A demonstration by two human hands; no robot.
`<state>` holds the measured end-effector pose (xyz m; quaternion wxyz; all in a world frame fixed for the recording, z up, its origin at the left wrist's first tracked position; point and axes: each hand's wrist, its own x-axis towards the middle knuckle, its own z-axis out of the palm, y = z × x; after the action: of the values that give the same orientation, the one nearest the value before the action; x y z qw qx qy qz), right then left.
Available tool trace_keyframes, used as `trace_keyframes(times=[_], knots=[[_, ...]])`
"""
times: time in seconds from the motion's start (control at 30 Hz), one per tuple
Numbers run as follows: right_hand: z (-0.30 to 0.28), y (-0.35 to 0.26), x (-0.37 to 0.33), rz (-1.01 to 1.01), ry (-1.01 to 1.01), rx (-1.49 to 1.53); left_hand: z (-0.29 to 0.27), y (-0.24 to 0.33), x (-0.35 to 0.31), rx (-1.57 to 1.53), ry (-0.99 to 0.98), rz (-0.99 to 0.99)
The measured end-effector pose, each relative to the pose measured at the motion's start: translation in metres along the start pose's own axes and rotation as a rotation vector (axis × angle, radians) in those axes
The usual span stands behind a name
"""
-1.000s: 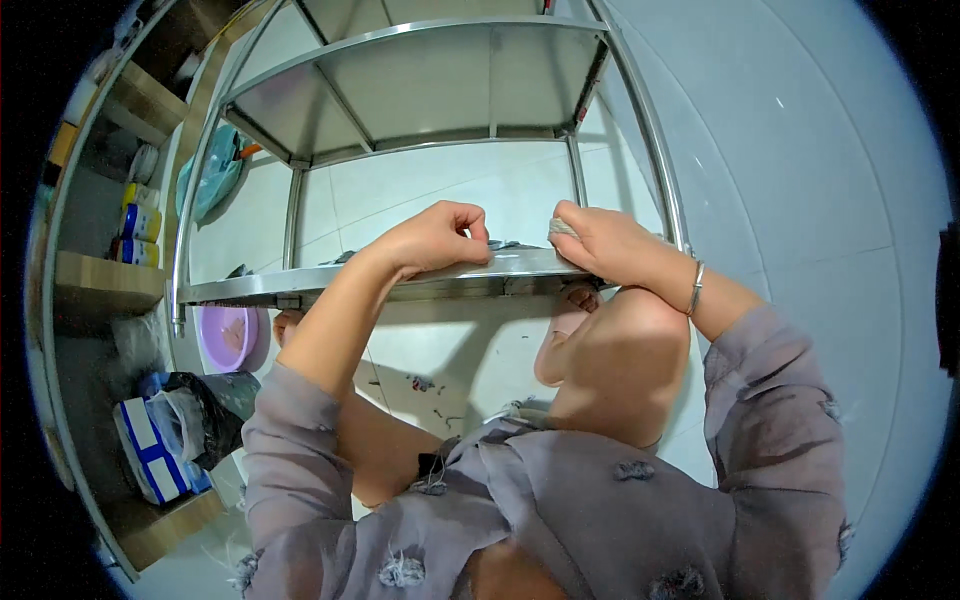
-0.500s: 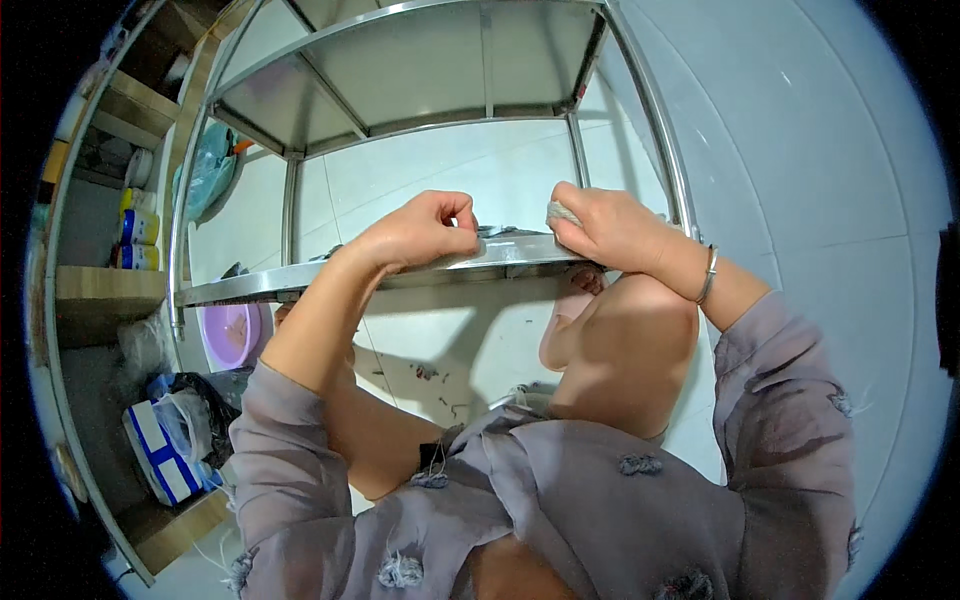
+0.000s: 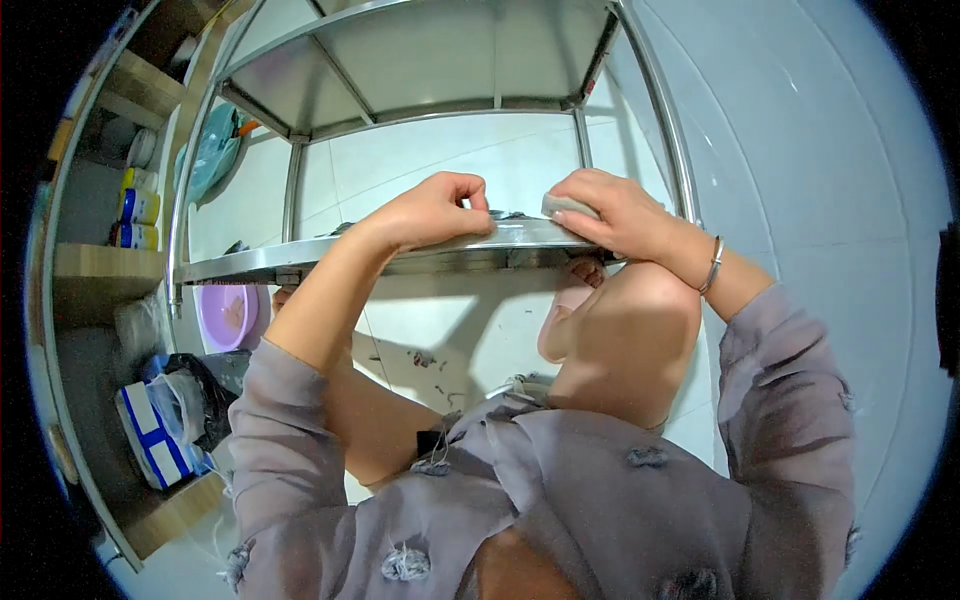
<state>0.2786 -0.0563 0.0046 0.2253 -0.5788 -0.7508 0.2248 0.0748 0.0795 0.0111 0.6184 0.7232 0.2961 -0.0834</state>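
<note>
Pressing close over a metal edge, with a pale grey pad (image 3: 572, 206) in one hand

My right hand (image 3: 630, 220) was closed around the pad, whose outer end showed between thumb and forefinger, just above the near edge (image 3: 525, 236) of a metal rack (image 3: 440, 72). My left hand (image 3: 447, 212) was beside it along the same edge, fingers curled in toward the thumb; whether they pinched anything, I could not tell. Small dark pieces (image 3: 515, 215) lay between my hands, just behind the edge.

If my right grip had loosened, the pad could have slipped down toward my bent knee (image 3: 640, 310) or my foot (image 3: 585, 270). A hand skidding along the metal could have scraped its knuckles, and a careless nudge could have knocked the dark pieces onto the pale floor (image 3: 400, 310), where dark scraps (image 3: 424, 358) already lay.

My right hand covered most of the pad, so I could make out neither its full shape nor whether it touched the metal. The edge's underside was shadowed, the top of the rack was cut off, and my left forearm hid part of the edge.
</note>
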Motion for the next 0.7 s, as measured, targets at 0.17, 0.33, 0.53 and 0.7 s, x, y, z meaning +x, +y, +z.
trace_keyframes(times=[0.17, 0.33, 0.53, 0.7], knots=[[-0.004, -0.015, 0.011, -0.349, -0.005, -0.053, -0.039, -0.023, -0.037, 0.25, 0.226, 0.036], [0.048, -0.056, 0.073, -0.426, 0.013, -0.087, -0.076, -0.044, -0.077, 0.247, 0.488, 0.031], [0.069, -0.072, 0.123, 0.006, -0.05, 0.189, -0.084, -0.054, -0.088, 0.286, 0.195, -0.12], [0.048, -0.069, 0.119, 0.287, 0.023, 0.232, -0.087, -0.059, -0.097, -0.007, 0.224, 0.022]])
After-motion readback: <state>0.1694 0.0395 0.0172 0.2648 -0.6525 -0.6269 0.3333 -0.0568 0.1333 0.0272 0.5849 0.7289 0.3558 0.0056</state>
